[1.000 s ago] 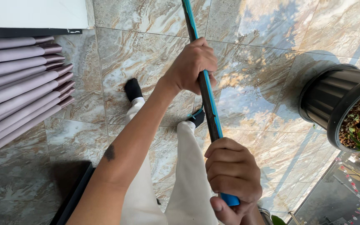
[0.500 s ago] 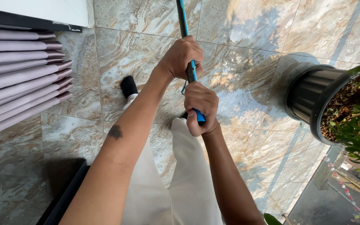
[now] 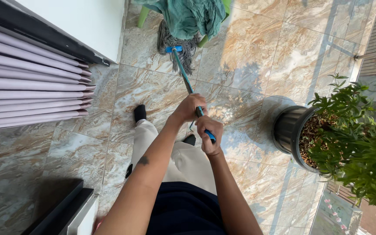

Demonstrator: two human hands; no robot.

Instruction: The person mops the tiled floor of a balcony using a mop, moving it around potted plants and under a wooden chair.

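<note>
Both grips are clamped on the blue mop handle (image 3: 187, 80) at the frame's centre: the left hand (image 3: 189, 108) wraps it higher up, the right hand (image 3: 209, 134) just below, at its end. The handle runs to the upper middle, where the grey mop head (image 3: 176, 47) lies on the marbled floor tiles (image 3: 240, 61), under a green cloth (image 3: 192, 15). A black potted plant (image 3: 290, 130) stands at the right; pleated curtains (image 3: 27, 87) hang at the left.
</note>
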